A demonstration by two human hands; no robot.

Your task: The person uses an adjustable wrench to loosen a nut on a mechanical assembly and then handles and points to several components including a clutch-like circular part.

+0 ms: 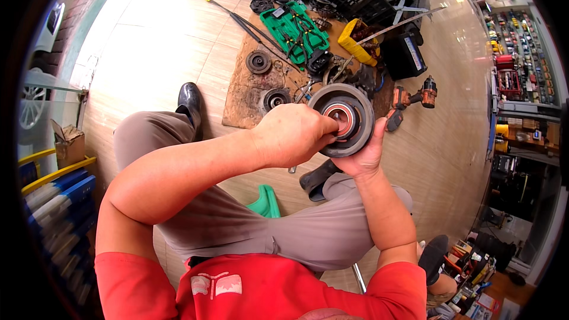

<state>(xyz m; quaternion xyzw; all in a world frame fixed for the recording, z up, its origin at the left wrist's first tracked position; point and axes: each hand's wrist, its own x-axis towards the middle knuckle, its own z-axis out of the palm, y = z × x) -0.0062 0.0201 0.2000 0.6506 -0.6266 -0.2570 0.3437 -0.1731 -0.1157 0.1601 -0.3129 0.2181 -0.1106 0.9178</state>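
Observation:
In front of me I hold a dark grey grooved pulley (363,106), its round face turned up toward me. A bearing with a reddish-orange ring (339,110) sits in its centre. My right hand (365,155) supports the pulley from below and along its right side, thumb against the rim. From the left, my left hand (290,134) reaches across with curled fingers. Its fingertips dip into the bearing's bore and touch the inner part. What lies between those fingertips is partly hidden.
On a stained cardboard sheet (236,98) lie another pulley (259,61), a round metal part (275,100) and a green case of pliers (283,22). A yellow container (358,42), black battery (405,56) and orange-black power tools (428,91) stand right. A green stool (268,200) shows between my legs.

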